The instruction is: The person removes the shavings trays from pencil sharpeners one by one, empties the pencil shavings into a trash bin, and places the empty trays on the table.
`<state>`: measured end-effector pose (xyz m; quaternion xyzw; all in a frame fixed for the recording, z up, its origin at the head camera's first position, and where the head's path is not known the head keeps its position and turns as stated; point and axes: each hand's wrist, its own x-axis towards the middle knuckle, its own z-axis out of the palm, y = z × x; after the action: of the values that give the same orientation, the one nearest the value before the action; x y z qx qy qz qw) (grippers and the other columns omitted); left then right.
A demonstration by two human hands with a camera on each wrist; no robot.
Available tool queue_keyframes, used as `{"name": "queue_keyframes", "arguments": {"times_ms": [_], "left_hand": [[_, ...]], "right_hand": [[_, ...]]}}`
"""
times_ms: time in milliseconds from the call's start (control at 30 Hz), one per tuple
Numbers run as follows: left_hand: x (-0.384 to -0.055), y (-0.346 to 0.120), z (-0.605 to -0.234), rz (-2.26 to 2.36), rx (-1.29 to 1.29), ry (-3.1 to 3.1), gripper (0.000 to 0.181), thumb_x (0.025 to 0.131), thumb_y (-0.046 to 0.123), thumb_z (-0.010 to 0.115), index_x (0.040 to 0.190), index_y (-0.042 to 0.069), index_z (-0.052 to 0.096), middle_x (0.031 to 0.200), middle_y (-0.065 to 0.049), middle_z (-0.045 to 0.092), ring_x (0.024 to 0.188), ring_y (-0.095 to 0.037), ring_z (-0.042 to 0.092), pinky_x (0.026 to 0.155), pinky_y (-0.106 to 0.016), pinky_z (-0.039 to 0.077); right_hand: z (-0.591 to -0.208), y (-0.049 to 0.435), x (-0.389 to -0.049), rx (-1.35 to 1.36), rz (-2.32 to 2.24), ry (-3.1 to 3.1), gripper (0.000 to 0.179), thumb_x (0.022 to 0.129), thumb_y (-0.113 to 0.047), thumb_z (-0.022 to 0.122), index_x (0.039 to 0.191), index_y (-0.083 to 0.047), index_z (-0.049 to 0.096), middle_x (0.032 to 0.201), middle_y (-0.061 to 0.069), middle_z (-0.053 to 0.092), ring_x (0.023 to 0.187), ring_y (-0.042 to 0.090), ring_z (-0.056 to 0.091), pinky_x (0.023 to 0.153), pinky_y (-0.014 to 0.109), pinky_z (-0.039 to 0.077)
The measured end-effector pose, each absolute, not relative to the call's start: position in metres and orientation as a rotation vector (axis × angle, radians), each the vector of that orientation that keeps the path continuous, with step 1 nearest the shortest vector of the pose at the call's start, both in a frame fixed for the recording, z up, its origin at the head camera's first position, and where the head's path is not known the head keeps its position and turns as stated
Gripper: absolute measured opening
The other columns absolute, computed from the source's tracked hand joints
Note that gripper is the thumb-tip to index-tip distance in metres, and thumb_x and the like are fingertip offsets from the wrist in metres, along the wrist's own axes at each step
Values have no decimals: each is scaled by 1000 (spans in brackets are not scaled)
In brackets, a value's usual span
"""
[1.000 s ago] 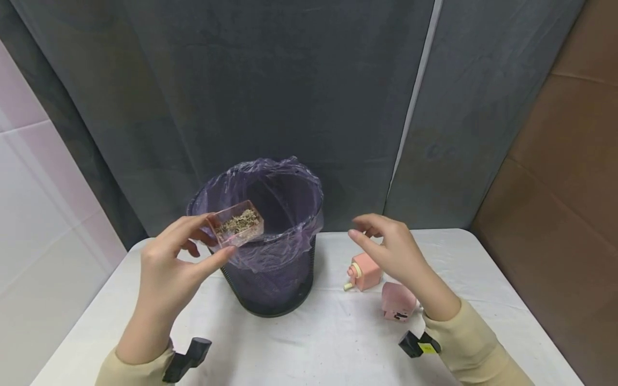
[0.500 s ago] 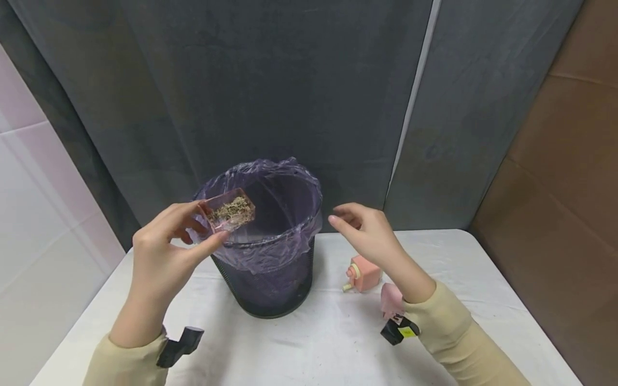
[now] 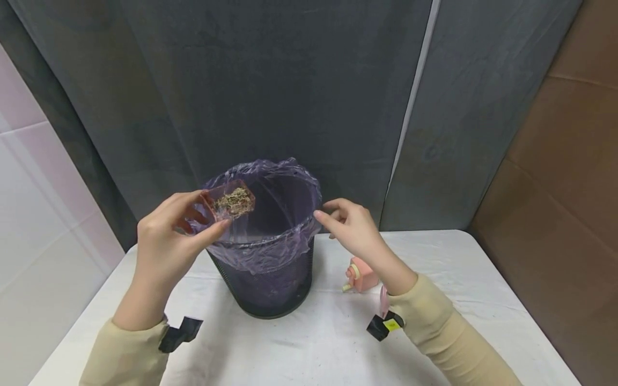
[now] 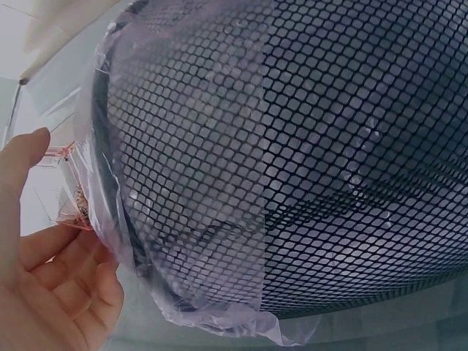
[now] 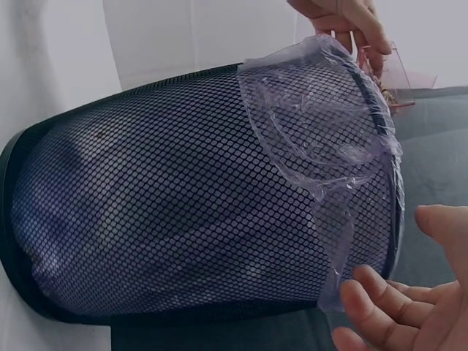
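My left hand (image 3: 171, 241) pinches a small clear pink box (image 3: 215, 194) between thumb and fingers. Brownish pencil shavings (image 3: 235, 202) lie inside it, and it tilts over the left side of a black mesh wastebasket (image 3: 270, 295). A thin purple bag (image 3: 260, 260) lines the wastebasket and folds over its rim. At the right side of that rim is my right hand (image 3: 354, 230), holding nothing. In the right wrist view its thumb stands apart from the loosely bent fingers (image 5: 376, 314), which are right at the bag's edge.
A pink crank pencil sharpener (image 3: 364, 276) lies on the white-covered table (image 3: 309, 348) below my right wrist. Another pink piece (image 3: 384, 300) is mostly hidden by the sleeve. A dark curtain (image 3: 289, 80) hangs behind, with a brown panel (image 3: 560, 187) on the right.
My left hand has raised the box slightly, farther over the wastebasket, and tipped it more. My right hand has moved left to the wastebasket's rim, its sleeve covering most of the pink piece.
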<state>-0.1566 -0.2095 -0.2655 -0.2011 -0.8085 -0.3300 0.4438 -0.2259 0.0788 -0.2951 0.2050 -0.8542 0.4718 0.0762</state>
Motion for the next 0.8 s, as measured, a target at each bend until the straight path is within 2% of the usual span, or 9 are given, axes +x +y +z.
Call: {"name": "queue_keyframes", "arguments": {"times_ms": [133, 333, 800], "left_hand": [[-161, -210, -264, -804, -501, -2012, 54, 61, -1, 88, 111, -1, 68, 87, -5, 66, 69, -10, 53, 59, -10, 40], [-168, -211, -263, -772, -501, -2040, 54, 63, 3, 88, 112, 0, 68, 87, -4, 66, 66, -10, 53, 57, -12, 39], [-184, -214, -263, -686, -495, -2087, 54, 66, 8, 88, 114, 0, 66, 91, -7, 65, 68, -14, 57, 58, -14, 40]], "right_hand": [[-296, 76, -230, 620, 1500, -2566, 54, 93, -37, 61, 131, 0, 52, 78, 10, 67, 66, 20, 67, 64, 33, 51], [-297, 71, -233, 576, 1663, -2549, 59, 92, -35, 64, 136, 1, 47, 79, 7, 69, 64, 18, 66, 69, 32, 55], [-295, 60, -233, 466, 2017, -2413, 57, 90, -20, 67, 136, 5, 43, 83, 12, 69, 60, 16, 63, 65, 31, 56]]}}
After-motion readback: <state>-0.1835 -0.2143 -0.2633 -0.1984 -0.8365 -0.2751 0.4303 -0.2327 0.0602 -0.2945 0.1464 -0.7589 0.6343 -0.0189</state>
